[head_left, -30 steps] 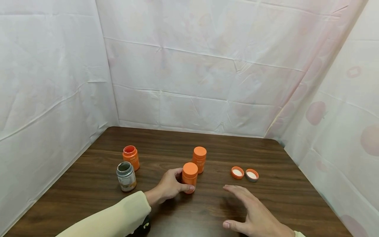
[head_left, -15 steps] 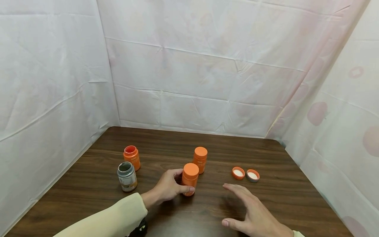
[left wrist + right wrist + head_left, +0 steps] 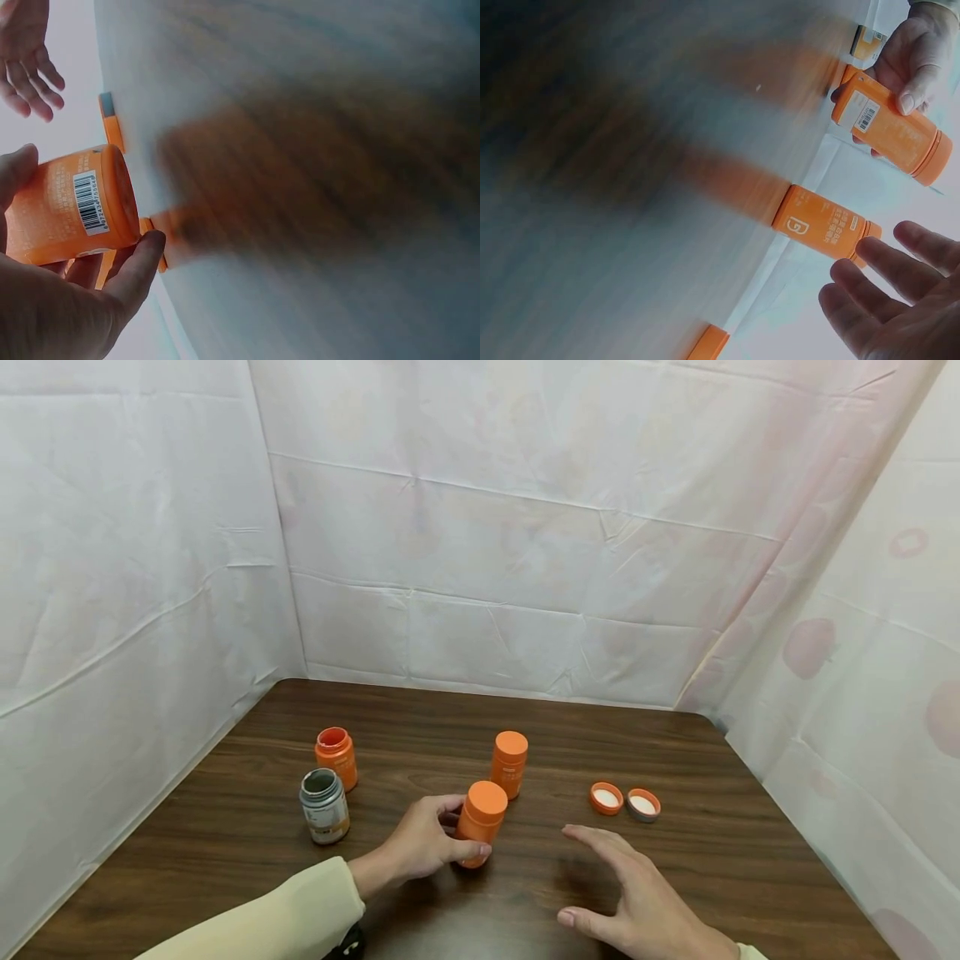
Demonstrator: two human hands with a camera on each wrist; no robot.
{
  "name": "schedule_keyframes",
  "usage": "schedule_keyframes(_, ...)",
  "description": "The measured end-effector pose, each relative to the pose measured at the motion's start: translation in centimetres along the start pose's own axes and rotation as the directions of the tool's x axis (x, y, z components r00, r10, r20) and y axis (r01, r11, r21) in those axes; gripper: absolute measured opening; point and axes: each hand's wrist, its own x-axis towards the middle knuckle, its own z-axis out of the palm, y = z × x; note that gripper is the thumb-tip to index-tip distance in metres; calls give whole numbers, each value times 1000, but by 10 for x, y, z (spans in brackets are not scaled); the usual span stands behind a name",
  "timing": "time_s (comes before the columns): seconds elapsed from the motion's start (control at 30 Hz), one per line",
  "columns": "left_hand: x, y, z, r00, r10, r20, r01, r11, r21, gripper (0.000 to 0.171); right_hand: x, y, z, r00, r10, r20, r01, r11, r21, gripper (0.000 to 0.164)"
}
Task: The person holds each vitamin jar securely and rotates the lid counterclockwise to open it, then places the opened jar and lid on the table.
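Note:
My left hand (image 3: pixel 416 843) grips a capped orange bottle (image 3: pixel 486 810) around its lower body, thumb in front and fingers behind. The bottle leans to the right, and the left wrist view shows its barcode (image 3: pixel 90 201) and its base raised off the table. Over the right part of the table hovers my right hand (image 3: pixel 648 897), thumb and fingers spread, holding nothing. A second capped orange bottle (image 3: pixel 510 764) stands upright just behind the held one; the right wrist view shows the lettering on its front.
On the left stand two uncapped bottles, one orange (image 3: pixel 337 764) and one grey (image 3: pixel 326 814). Two lids lie inside up at the right, an orange one (image 3: pixel 606 798) and a grey-sided one (image 3: pixel 643 806). White sheeting (image 3: pixel 480 527) surrounds the brown table (image 3: pixel 420 714).
The left hand has lifted the orange bottle slightly, drawn it nearer and tilted its cap to the right. The right hand has hardly moved.

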Motion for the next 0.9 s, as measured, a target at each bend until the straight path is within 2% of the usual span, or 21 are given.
schedule_keyframes(0.47, -9, 3, -1, 999, 35, 14, -35, 999, 31, 55, 7, -8, 3, 999, -44, -8, 43, 998, -55, 77)
schedule_keyframes(0.67, -12, 4, -1, 999, 28, 20, -29, 998, 53, 59, 11, -10, 4, 999, -48, 0, 48, 998, -51, 79)
schedule_keyframes(0.9, -16, 3, -1, 999, 31, 43, -34, 997, 67, 55, 14, -15, 6, 999, -43, 15, 43, 999, -24, 77)
